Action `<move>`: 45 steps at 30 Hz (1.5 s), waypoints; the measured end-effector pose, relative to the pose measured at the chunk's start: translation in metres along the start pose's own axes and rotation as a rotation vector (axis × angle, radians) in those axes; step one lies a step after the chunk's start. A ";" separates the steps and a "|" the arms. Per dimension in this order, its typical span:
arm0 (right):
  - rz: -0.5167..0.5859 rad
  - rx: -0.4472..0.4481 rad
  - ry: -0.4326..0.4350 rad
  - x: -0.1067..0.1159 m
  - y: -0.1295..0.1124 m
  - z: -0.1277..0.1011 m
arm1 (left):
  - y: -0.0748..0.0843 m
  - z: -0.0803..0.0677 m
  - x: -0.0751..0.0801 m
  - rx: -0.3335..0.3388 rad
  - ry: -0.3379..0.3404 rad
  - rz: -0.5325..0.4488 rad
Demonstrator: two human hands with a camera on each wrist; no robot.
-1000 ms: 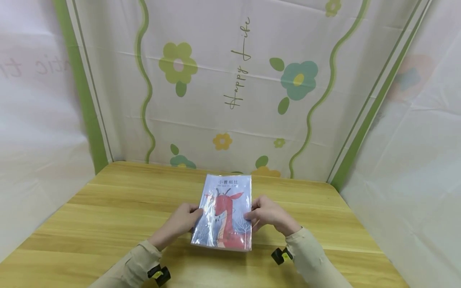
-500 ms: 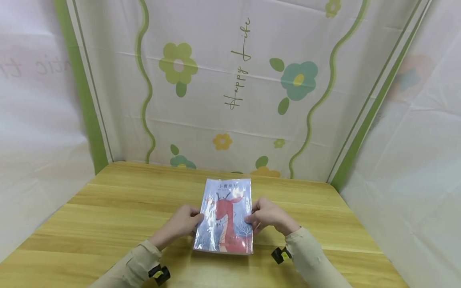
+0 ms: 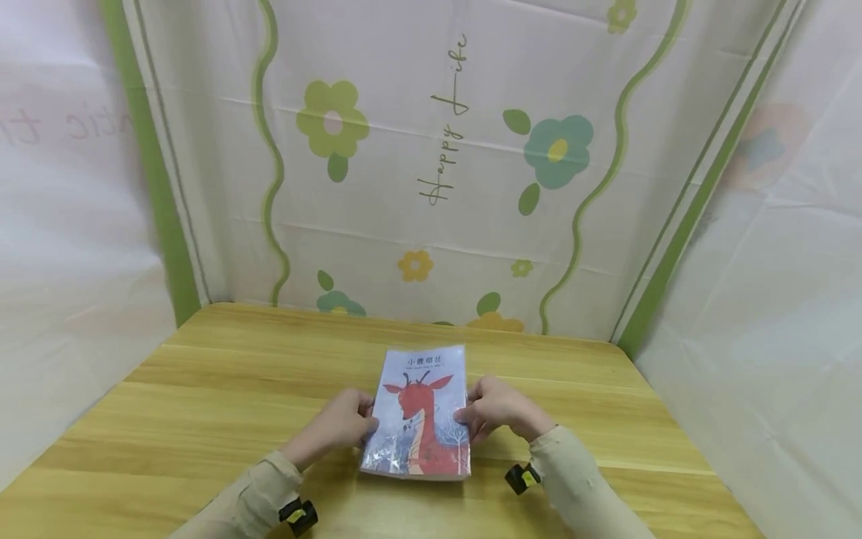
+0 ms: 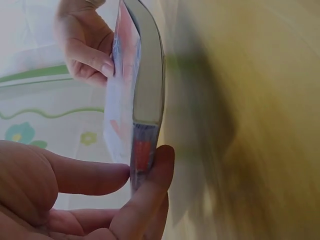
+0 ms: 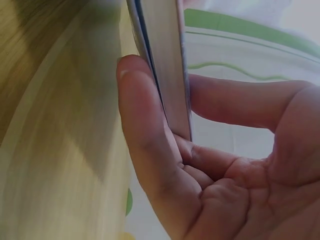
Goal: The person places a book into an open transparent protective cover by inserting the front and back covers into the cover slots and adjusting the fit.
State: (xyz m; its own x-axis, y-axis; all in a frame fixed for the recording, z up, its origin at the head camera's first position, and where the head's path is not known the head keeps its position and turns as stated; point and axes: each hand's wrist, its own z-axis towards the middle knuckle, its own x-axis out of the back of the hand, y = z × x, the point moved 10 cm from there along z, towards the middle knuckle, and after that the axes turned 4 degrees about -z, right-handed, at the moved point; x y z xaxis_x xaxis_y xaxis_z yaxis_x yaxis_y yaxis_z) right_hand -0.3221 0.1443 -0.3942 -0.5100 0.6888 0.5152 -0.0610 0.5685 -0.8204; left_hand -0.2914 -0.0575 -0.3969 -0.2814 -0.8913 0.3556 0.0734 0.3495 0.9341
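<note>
A plastic-wrapped book [image 3: 419, 412] with a red deer on a pale blue cover is held just above the wooden table [image 3: 202, 389]. My left hand [image 3: 346, 423] pinches its left edge, thumb on the cover and fingers beneath. My right hand [image 3: 494, 408] grips the right edge the same way. In the left wrist view the book's spine edge [image 4: 146, 90] sits between my thumb and a finger, with the other hand at the far side. In the right wrist view the book's page edge [image 5: 167, 65] lies between my thumb and fingers [image 5: 145, 135].
A flowered cloth backdrop [image 3: 431, 150] reading "Happy Life" hangs behind the table, and white sheets close off both sides. Small black and yellow wrist cameras [image 3: 298, 516] sit on both cuffs. Bare wood lies to the left and right of the book.
Both hands have drawn the book slightly toward me and down toward the table; the glare on its wrapper has shifted. The grip on both edges is unchanged.
</note>
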 end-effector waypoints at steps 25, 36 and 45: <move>0.009 -0.067 0.004 -0.003 0.020 0.010 | -0.002 0.002 -0.011 0.013 -0.055 -0.027; -0.041 -0.074 0.018 -0.003 0.024 0.012 | -0.006 0.001 -0.008 0.058 -0.007 0.008; -0.054 -0.084 0.023 -0.004 0.023 0.012 | 0.003 0.000 -0.005 0.028 0.024 0.039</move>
State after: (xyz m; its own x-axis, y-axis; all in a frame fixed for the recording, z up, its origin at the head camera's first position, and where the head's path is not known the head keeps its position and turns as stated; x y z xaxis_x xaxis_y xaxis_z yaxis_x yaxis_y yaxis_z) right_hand -0.3316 0.1492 -0.4182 -0.4882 0.6653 0.5648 -0.0156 0.6404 -0.7679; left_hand -0.2894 -0.0522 -0.3961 -0.2554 -0.8834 0.3929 0.0570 0.3919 0.9183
